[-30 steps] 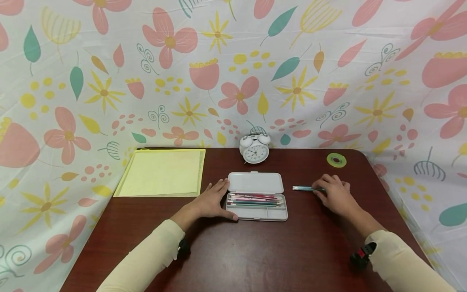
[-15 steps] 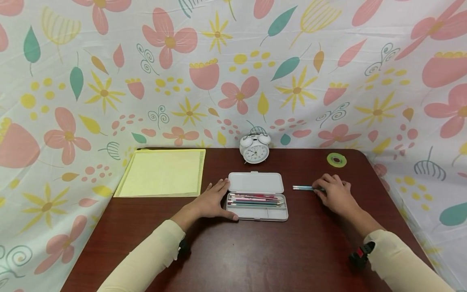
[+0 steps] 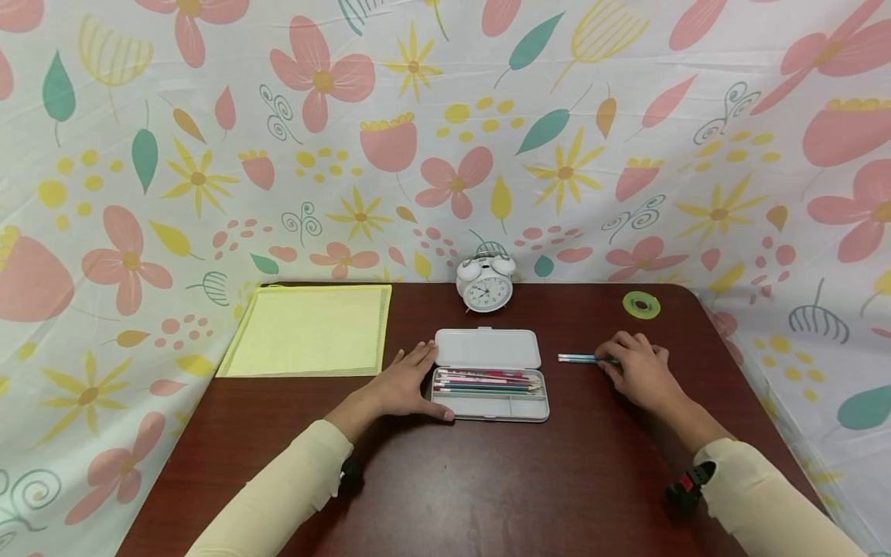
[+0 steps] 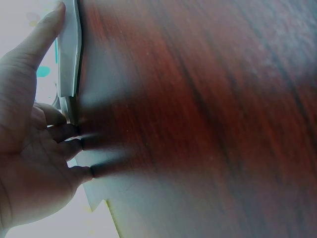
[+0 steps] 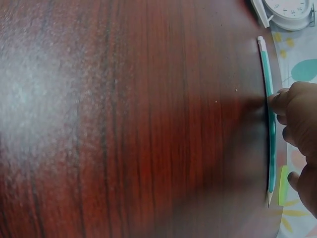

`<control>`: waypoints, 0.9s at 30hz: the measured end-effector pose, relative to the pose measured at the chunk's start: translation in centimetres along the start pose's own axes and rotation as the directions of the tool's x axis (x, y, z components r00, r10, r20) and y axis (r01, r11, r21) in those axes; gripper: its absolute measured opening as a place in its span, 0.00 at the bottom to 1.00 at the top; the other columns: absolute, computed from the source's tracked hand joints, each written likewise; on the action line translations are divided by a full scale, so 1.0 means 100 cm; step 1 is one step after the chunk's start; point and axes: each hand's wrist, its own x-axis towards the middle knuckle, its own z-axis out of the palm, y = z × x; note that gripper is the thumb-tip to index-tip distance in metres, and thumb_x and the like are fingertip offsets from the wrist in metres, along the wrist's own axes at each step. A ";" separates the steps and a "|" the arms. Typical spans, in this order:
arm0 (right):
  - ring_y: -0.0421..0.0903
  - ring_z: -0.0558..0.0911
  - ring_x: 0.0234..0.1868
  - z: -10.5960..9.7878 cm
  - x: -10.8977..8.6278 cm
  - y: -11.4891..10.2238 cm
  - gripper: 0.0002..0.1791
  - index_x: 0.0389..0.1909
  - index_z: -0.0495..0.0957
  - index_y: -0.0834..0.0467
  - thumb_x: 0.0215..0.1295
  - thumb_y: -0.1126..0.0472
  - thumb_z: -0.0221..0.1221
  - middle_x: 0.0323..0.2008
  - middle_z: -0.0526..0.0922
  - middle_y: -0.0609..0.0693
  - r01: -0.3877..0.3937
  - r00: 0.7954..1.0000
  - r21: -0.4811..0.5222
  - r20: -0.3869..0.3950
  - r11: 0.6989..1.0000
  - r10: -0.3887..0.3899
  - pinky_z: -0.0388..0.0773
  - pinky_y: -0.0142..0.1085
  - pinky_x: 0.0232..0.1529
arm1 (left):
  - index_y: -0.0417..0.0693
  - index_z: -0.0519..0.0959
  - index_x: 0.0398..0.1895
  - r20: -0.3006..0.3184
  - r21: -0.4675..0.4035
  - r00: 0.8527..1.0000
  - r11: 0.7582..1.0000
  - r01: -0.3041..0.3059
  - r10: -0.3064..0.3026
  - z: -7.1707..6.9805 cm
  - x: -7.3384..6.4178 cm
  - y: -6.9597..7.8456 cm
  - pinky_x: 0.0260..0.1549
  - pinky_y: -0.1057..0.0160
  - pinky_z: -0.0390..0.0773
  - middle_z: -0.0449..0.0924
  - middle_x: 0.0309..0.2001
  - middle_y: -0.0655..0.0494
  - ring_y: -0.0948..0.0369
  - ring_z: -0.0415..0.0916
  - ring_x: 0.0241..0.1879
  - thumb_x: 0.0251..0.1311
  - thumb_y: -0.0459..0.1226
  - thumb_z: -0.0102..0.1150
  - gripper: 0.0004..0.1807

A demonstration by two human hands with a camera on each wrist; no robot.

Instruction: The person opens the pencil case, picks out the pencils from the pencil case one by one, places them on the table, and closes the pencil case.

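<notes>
My left hand rests at the left side of an open white pencil case, fingers spread and fairly straight. Its thumb lies at the case's front left corner, and the other fingertips reach the table beside the hinge. Red, white and teal pencils lie in the case's back compartment, while the front ones show bare. To the right, my right hand pinches light-blue pencils lying flat on the table, eraser ends pointing left. In the right wrist view a teal pencil runs past the fingertips, its sharpened tip showing.
A white alarm clock stands behind the case. Yellow-edged sheets lie at the back left of the brown table. A round green tape roll lies at the back right, and a flowered cloth hangs behind the table.
</notes>
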 end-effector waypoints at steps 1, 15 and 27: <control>0.60 0.76 0.49 0.000 0.000 -0.001 0.06 0.47 0.88 0.53 0.73 0.64 0.71 0.48 0.83 0.54 -0.001 1.000 0.001 -0.002 1.000 0.001 0.70 0.82 0.51 | 0.41 0.46 0.92 0.000 -0.001 1.000 1.000 0.000 0.000 0.000 0.000 0.000 0.89 0.36 0.44 0.44 0.92 0.43 0.46 0.41 0.92 0.52 0.72 0.78 0.77; 0.57 0.77 0.52 0.007 0.018 -0.038 0.12 0.57 0.89 0.53 0.77 0.57 0.69 0.51 0.84 0.53 -0.010 0.997 0.033 0.078 0.999 0.008 0.69 0.77 0.57 | 0.41 0.46 0.92 -0.001 -0.002 1.000 1.000 0.003 -0.003 0.000 -0.001 0.000 0.89 0.36 0.44 0.44 0.92 0.44 0.46 0.41 0.92 0.53 0.72 0.77 0.77; 0.53 0.79 0.53 0.013 0.033 -0.091 0.13 0.57 0.89 0.52 0.76 0.56 0.71 0.51 0.85 0.49 0.132 0.985 0.064 0.099 0.989 -0.138 0.72 0.72 0.58 | 0.42 0.45 0.92 0.000 0.000 1.000 1.000 0.005 -0.005 0.001 0.000 -0.001 0.89 0.37 0.43 0.44 0.92 0.45 0.47 0.40 0.92 0.52 0.72 0.77 0.77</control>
